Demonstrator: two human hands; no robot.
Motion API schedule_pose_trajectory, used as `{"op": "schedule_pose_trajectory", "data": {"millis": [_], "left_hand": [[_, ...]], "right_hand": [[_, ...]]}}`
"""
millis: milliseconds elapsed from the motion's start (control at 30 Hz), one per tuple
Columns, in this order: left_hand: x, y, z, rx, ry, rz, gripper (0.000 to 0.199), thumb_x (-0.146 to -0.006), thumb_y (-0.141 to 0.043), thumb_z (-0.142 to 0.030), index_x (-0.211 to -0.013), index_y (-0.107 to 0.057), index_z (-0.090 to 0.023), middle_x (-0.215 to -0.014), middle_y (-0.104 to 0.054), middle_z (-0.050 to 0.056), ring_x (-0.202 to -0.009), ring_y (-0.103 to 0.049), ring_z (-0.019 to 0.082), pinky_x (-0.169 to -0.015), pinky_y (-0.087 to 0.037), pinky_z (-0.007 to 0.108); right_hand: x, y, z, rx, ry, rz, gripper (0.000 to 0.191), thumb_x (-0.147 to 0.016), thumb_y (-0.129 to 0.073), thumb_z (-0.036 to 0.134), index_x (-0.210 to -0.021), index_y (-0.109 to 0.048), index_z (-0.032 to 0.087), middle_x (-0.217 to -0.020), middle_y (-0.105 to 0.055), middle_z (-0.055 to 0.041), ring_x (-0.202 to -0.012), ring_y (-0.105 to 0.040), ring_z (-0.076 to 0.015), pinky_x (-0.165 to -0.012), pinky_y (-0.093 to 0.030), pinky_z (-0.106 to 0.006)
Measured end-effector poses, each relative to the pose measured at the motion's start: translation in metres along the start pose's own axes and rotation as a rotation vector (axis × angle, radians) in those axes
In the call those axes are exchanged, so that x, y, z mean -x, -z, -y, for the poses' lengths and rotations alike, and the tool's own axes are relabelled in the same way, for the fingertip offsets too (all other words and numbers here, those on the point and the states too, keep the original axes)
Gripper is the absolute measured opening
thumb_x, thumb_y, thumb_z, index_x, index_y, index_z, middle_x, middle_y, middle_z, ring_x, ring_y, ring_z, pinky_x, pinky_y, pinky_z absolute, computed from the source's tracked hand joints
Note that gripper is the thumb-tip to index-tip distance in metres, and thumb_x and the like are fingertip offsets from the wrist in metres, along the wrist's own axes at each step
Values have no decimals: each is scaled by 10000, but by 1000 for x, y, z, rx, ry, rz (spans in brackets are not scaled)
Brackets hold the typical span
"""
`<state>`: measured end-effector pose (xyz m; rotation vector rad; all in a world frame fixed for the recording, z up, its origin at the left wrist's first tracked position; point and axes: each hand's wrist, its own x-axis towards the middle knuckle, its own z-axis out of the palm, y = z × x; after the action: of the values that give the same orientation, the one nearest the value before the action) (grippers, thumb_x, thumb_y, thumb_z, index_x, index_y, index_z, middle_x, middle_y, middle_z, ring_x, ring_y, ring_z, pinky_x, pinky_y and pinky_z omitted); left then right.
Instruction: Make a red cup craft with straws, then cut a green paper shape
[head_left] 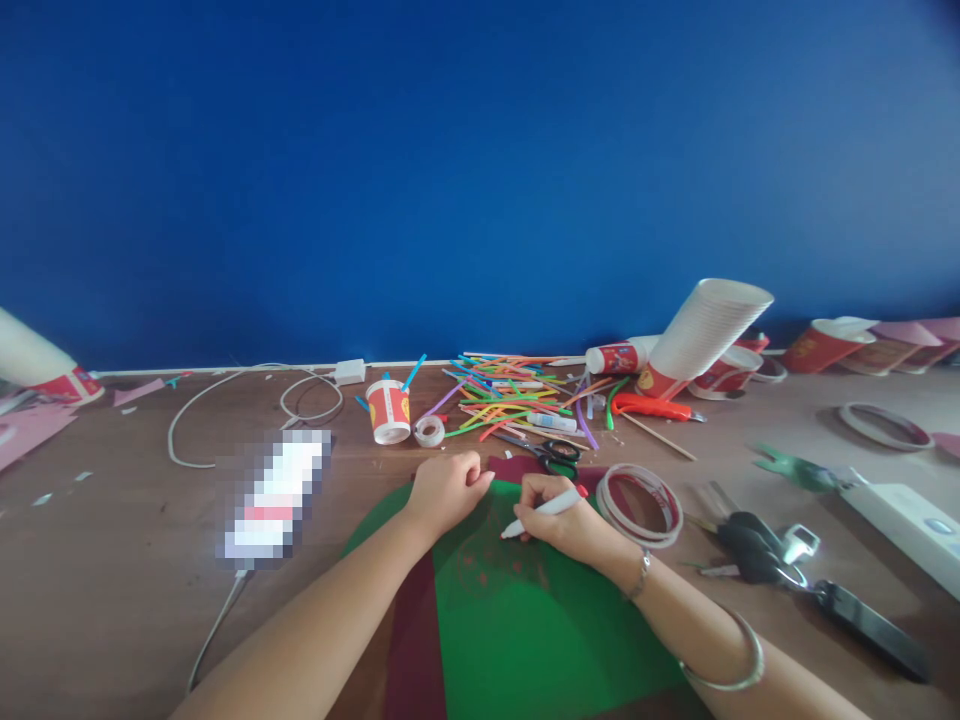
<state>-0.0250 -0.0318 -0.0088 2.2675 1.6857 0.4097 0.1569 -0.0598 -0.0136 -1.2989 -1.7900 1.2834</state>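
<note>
A white marker (551, 503) with a red end is gripped in my right hand (559, 520), its tip pointing down-left at the green paper (510, 640). Faint reddish marks show on the paper below the tip. My left hand (448, 490) rests as a closed fist on the paper's upper part, thumb towards the right; I see nothing in it, though its palm side is hidden. Dark red paper (412, 650) shows beside and beyond the green. Just past my hands lie black-handled scissors (559, 455). Rolls of tape (641, 505) sit against the right side of my right hand.
Colourful sticks (517, 395) lie heaped near the blue wall (480, 180). A paper cup (388, 412) and small tape roll (430, 431) stand left of them. Stacked cups (705, 335), an orange cutter (652, 405) and keys (757, 550) are rightward. A phone (277, 495) with its cable lies left.
</note>
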Motion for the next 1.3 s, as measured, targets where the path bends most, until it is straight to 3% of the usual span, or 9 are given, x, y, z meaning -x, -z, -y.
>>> {"op": "schedule_pose_trajectory", "data": {"millis": [467, 1000, 1300], "left_hand": [[0, -1, 1, 12, -4, 4, 279, -793, -495, -399, -592, -495, -205, -532, -513, -33, -533, -482, 126, -510, -214, 241], [-1, -4, 4, 16, -42, -21, 303, -796, -493, -414, -583, -460, -201, -531, -504, -35, -522, -469, 119, -500, -198, 240], [0, -3, 4, 12, -31, -10, 305, -801, -490, -415, -584, -466, -202, -517, -497, -38, -510, -468, 119, -497, -198, 243]], "right_hand": [[0, -2, 0, 46, 21, -14, 179, -727, -553, 219, -570, -471, 194, -548, -638, 6, -500, -548, -119, -439, -354, -195], [-3, -4, -1, 67, 6, -106, 190, -744, -560, 278, -604, -463, 195, -512, -548, 44, -467, -466, -91, -433, -325, -190], [-2, -4, -3, 68, 17, -87, 178, -732, -545, 221, -591, -440, 193, -515, -545, 42, -457, -456, -85, -420, -306, -184]]}}
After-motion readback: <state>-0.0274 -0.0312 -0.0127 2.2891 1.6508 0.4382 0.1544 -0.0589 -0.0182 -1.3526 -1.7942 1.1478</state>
